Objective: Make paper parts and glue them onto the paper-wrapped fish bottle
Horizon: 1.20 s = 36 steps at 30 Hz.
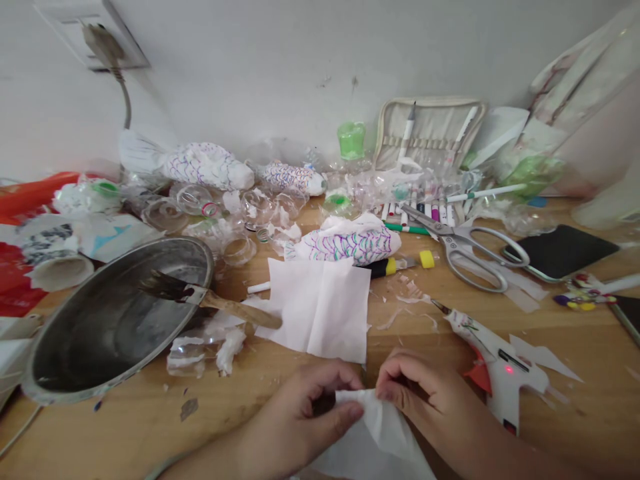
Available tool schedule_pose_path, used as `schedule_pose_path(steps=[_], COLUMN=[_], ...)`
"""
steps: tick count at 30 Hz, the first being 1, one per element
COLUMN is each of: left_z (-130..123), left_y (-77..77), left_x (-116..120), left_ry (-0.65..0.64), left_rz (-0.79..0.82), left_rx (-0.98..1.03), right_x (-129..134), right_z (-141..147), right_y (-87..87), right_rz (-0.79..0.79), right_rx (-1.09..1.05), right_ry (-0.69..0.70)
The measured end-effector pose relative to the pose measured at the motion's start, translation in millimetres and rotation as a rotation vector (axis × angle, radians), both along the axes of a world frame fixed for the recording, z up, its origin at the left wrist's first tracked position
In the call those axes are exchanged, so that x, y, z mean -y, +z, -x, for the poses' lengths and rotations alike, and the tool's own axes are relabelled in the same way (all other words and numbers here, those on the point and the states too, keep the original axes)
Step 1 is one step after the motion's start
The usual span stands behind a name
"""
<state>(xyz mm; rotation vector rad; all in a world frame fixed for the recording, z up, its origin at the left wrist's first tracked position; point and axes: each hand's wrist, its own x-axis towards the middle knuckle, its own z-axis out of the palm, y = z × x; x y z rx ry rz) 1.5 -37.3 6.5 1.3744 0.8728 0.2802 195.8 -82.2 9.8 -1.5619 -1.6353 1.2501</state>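
A thin white sheet of paper [373, 440] hangs from both hands at the near edge of the view, gathered and creased along its top edge. My left hand [305, 420] pinches it between thumb and fingers. Close beside, my right hand [425, 407] grips the same edge with its thumb and forefinger pressed together. Just beyond the hands lies another white paper sheet [330, 307], flat with a crease down the middle. Behind that sheet rests a white fish model [345, 240] drawn with purple and green scales. The lower part of the held paper runs out of view.
On the left stands a metal basin [120, 320] with a wooden-handled brush [225, 307] across its rim. A hot glue gun [500, 360], its red light lit, lies at right. Behind it are scissors [465, 247] and a black phone [565, 253]. Cut plastic bottles [255, 207] and markers [435, 210] line the wall.
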Motion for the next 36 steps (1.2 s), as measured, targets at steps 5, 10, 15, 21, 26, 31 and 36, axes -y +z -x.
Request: schedule_pose_path(steps=[5, 10, 15, 21, 26, 31, 36], left_z=[-2, 0, 2, 4, 0, -4, -6], left_y=[-0.2, -5.9, -10.3, -11.9, -6.6, -10.4, -15.8], left_x=[0, 0, -2, -1, -4, -8, -10], left_ry=[0.084, 0.144, 0.099, 0.126, 0.152, 0.283, 0.448], left_rz=[0.173, 0.228, 0.012, 0.026, 0.114, 0.24, 0.315], left_rx=[0.09, 0.169, 0.204, 0.064, 0.109, 0.282, 0.417], right_x=[0, -1, 0, -3, -4, -23, -62], right_z=[0, -1, -7, -8, -33, -106, -152], right_y=[1.9, 0.8, 1.5, 12.6, 35.7, 36.9, 10.1], right_rz=[0.025, 0.0, 0.139, 0.056, -0.204, -0.206, -0.132], right_rx=[-0.026, 0.045, -0.117, -0.054, 0.186, 0.759, 1.101], right_ry=[0.036, 0.044, -0.059, -0.059, -0.123, -0.473, -0.348])
